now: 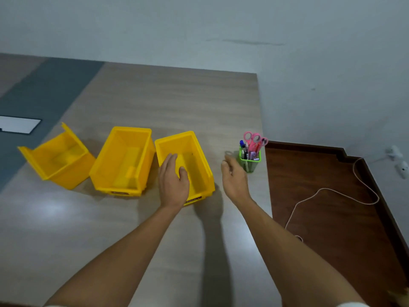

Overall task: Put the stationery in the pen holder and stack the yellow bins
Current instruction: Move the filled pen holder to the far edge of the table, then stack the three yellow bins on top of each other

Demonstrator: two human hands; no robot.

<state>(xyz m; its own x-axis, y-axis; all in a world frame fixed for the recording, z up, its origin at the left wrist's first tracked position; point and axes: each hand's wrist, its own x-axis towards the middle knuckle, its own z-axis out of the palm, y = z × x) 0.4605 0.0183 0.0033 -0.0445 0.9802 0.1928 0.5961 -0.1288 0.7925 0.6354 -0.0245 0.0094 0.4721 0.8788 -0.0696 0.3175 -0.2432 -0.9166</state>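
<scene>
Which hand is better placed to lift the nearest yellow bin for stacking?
Probably the left hand: it is already over the right bin. The right hand is open beside the pen holder.

3 yellow bins sat apart on the table (pixel 177 96): left bin (pixel 57 158) tilted, middle bin (pixel 124 160) and right bin (pixel 188 160) upright. Left hand (pixel 173 180) hovered over the right bin's near-left rim w/ fingers relaxed. Right hand (pixel 233 178), loosely curled, held nothing, just left of the green pen holder (pixel 250 161), which held pink scissors (pixel 254 139) & pens.
</scene>
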